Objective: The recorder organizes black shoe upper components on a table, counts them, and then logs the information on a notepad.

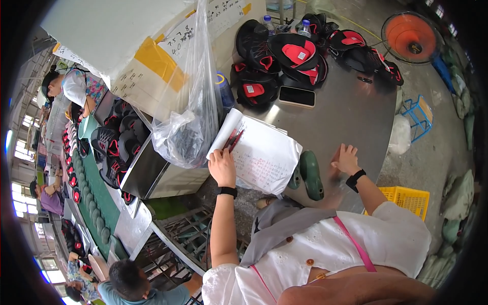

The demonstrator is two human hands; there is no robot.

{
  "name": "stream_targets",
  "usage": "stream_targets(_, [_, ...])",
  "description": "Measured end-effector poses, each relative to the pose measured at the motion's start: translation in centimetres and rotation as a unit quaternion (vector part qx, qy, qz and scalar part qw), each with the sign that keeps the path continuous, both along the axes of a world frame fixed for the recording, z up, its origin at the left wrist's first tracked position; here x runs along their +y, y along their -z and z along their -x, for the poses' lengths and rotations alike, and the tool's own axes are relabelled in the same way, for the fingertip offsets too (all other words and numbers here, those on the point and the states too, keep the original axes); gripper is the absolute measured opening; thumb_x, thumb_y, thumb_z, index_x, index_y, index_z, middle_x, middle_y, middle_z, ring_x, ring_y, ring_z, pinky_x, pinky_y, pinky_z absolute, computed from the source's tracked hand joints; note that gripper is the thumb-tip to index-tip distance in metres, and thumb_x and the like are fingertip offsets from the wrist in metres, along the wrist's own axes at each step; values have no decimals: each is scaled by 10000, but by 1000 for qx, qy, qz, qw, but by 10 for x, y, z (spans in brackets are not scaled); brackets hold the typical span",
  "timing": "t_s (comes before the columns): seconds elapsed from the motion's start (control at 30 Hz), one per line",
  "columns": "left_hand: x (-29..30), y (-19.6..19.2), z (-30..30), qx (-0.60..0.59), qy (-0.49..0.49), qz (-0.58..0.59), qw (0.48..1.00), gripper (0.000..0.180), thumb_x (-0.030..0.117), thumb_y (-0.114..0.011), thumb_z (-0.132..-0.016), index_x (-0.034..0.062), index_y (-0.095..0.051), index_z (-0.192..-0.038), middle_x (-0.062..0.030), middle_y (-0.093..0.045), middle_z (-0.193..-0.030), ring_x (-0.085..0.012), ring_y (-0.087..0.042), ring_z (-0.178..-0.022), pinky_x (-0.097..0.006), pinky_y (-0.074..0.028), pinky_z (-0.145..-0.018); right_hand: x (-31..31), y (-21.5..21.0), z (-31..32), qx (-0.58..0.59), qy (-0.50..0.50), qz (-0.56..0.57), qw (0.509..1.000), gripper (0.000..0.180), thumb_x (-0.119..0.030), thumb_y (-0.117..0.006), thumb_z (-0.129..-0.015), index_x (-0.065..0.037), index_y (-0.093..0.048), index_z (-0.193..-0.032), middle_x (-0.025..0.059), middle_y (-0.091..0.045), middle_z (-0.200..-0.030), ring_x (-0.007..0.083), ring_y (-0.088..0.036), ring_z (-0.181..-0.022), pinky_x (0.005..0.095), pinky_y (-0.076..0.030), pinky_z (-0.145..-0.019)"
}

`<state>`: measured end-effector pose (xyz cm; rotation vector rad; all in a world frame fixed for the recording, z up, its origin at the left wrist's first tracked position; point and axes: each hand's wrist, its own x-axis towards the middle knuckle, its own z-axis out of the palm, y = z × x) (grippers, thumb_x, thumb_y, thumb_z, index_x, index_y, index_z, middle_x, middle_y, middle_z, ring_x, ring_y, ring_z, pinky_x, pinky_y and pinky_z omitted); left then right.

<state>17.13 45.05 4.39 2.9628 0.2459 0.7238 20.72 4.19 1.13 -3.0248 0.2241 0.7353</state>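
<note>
A notepad of white paper (pixel 267 152) with handwritten lines lies on the metal table, its upper pages rolled over along the left side. My left hand (pixel 222 166) has its fingers closed on the pad's left edge, just below some dark red pens (pixel 233 140) lying on the paper. My right hand (pixel 347 159) is at the table's right part, fingers apart and nothing visible in it. Between the pad and that hand sits a dark green shoe last (pixel 311 175), with a second green piece beside it, partly hidden by the paper.
Black and red shoes (pixel 294 52) crowd the table's far side, near a phone (pixel 297 96) and water bottles. A clear plastic bag (pixel 185 134) hangs at left. Beyond it, a green conveyor (pixel 104 195) carries shoes past several people. A yellow crate (pixel 406 199), blue stool (pixel 419 118) and orange fan stand at right.
</note>
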Motion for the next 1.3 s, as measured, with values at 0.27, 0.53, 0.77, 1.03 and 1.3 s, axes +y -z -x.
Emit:
stream_targets(0.27, [3,10,-9,-31,38,44,998,92,65,-536,-746,48,-570,-830,-86,-509,-806,-266,-523,-780,-363,-460,-664,2,-3,-1,1,0,-3,1000,895,-334,-732,-657,-13,-218,-1316,251,-251,-1278,467,-216,-1210,510,-369,-914])
stream_targets(0.53, [-1,6,-16,-29,46,58,997,122,48,-529,-737,61,-579,-847,-88,-509,-807,-270,-533,-780,-361,-475,-635,6,-8,-3,6,12,5,1000,917,-331,-744,-635,-24,-216,-1318,238,-262,-1276,459,-219,-1215,502,-377,-910])
stream_targets(0.77, [-4,7,-14,-15,37,74,996,120,58,-538,-722,85,-604,-818,-74,-505,-793,-264,-551,-744,-365,-479,-598,6,-8,-2,7,21,10,1000,915,-329,-749,-625,-33,-227,-1316,227,-268,-1272,453,-229,-1209,498,-386,-903])
stream_targets(1.03, [-4,7,-14,36,-2,73,997,109,119,-565,-739,105,-619,-833,-73,-536,-812,-270,-579,-708,-376,-479,-587,5,-10,-9,4,22,-9,1000,987,-336,-786,-556,-29,-221,-1306,215,-271,-1256,459,-212,-1210,529,-407,-870])
stream_targets(1.3, [-15,2,2,0,12,121,993,117,103,-546,-756,91,-620,-846,-79,-548,-817,-286,-571,-705,-374,-467,-598,-3,-2,-23,22,27,-29,999,1013,-291,-801,-532,-16,-191,-1293,211,-242,-1252,494,-173,-1206,552,-433,-835])
